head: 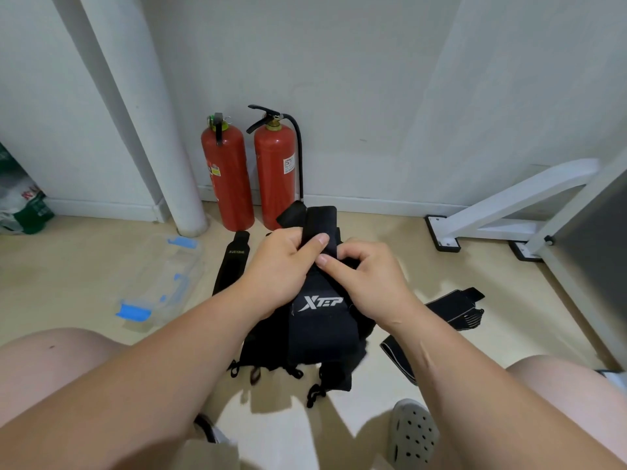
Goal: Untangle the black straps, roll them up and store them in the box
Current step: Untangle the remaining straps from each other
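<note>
Black straps (319, 320): tangled bundle at frame centre, between your knees, white XTEP lettering facing you. Your left hand (281, 266) grips the upper strap end, thumb pressed across it. Your right hand (369, 279) pinches the same strap just beside it, fingers curled. The clear box (163, 279) with blue clips lies on the floor at nine o'clock of the bundle. One loose strap (234, 262) lies at ten o'clock, a second strap (454, 310) at three o'clock. Two red fire extinguishers (274, 174) stand at twelve o'clock, by the wall.
</note>
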